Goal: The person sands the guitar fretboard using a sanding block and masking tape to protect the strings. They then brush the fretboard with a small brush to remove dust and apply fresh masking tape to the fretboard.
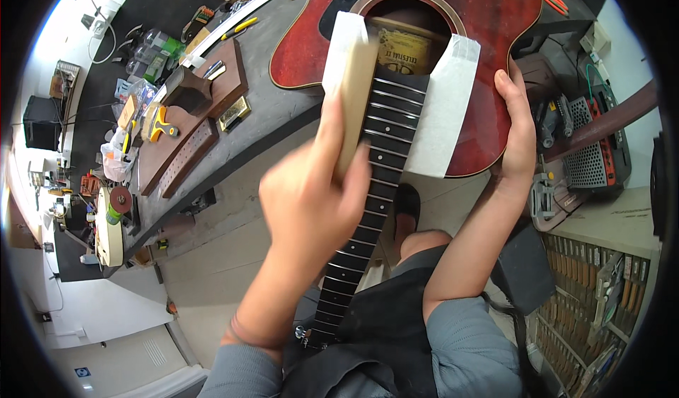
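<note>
A dark workbench point(258, 60) is flanking pale floor point(216, 270), far left; left hand point(308, 196) is pinching a block point(359, 94), right hand point(520, 136) clasping a guitar point(488, 16).

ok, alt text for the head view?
A person's left hand holds a pale, partly blurred bar along the left side of the fretboard of a red acoustic guitar, while the right hand rests at the body's right edge. White tape strips flank the fretboard's end near the soundhole; a cluttered workbench stands at left.
</note>
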A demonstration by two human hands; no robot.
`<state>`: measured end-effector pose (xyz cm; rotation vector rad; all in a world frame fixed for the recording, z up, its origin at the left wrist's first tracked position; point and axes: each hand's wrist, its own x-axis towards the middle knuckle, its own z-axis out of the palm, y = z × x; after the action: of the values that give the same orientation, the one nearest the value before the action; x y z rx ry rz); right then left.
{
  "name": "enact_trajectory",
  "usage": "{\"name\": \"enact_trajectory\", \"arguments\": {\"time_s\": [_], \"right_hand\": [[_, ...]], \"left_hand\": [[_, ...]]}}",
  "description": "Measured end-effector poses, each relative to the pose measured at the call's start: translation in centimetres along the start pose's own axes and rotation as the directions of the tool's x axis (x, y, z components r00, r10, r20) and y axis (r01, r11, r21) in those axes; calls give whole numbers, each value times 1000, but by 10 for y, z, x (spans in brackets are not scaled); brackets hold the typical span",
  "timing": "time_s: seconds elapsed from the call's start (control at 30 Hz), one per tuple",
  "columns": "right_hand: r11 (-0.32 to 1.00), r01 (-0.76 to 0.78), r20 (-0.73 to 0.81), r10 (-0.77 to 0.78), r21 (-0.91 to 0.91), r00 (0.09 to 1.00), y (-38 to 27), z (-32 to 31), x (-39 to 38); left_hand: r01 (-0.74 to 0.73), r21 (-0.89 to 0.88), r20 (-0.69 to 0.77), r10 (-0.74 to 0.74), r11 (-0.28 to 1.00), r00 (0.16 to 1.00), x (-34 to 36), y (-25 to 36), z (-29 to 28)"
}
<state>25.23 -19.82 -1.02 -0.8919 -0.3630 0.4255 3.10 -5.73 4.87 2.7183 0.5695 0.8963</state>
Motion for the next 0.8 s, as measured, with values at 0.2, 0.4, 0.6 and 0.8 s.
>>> {"name": "enact_trajectory", "arguments": {"time_s": [0.2, 0.4, 0.6, 0.8], "right_hand": [[1000, 5, 13, -4, -25, 1000, 3, -1, 1], [999, 4, -36, -6, -50, 999, 1, 2, -1], [1000, -4, 5, 4, -17, 1000, 3, 5, -2], [999, 9, -21, -10, -32, 1000, -1, 5, -1]], "left_hand": [[-18, -5, -40, 18, 1000, 999, 13, -4, 6], [-7, -24, 8, 7, 1000, 1000, -13, -6, -1], [-12, 42, -51, 14, 999, 999, 32, 2, 7], [-35, -56, 15, 36, 998, 999, -33, -10, -7]]}}
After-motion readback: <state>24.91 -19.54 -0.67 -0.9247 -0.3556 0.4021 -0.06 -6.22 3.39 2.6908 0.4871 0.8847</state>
